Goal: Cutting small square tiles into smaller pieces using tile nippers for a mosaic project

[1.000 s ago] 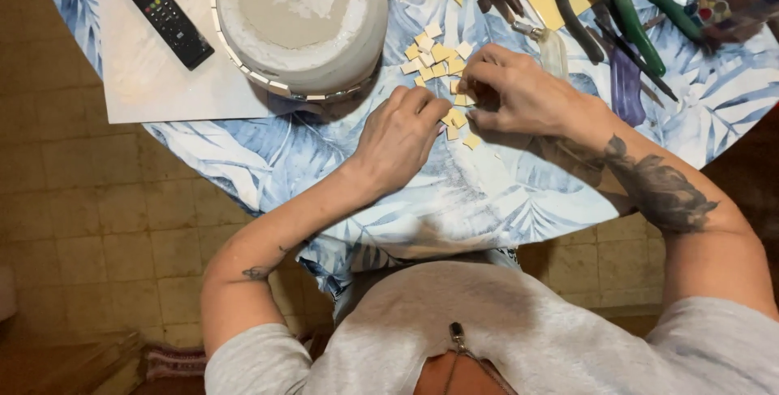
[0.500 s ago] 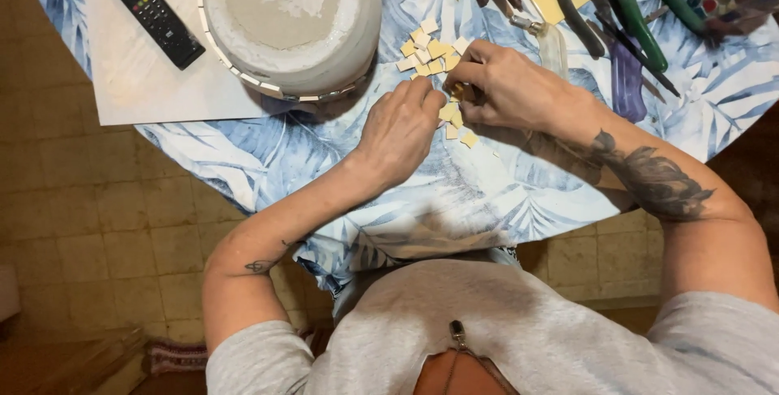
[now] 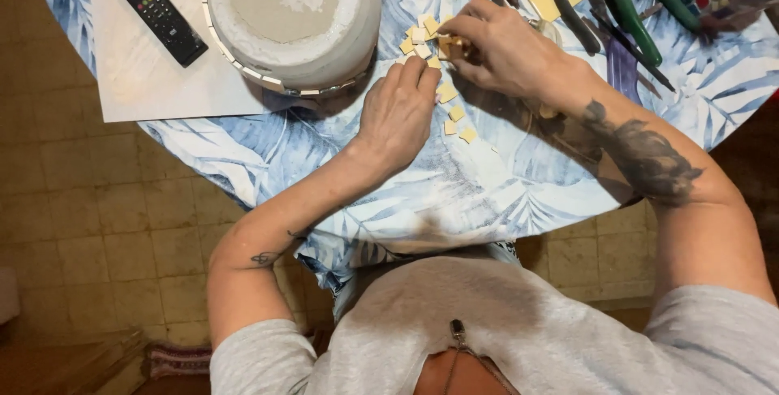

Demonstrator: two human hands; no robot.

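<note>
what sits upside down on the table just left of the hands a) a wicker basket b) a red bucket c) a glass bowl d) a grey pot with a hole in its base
d: the grey pot stands inverted beside the left hand, drain hole up.

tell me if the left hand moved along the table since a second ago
No. The left hand stays palm down beside the small tile pieces, just below the upturned pot.
</note>
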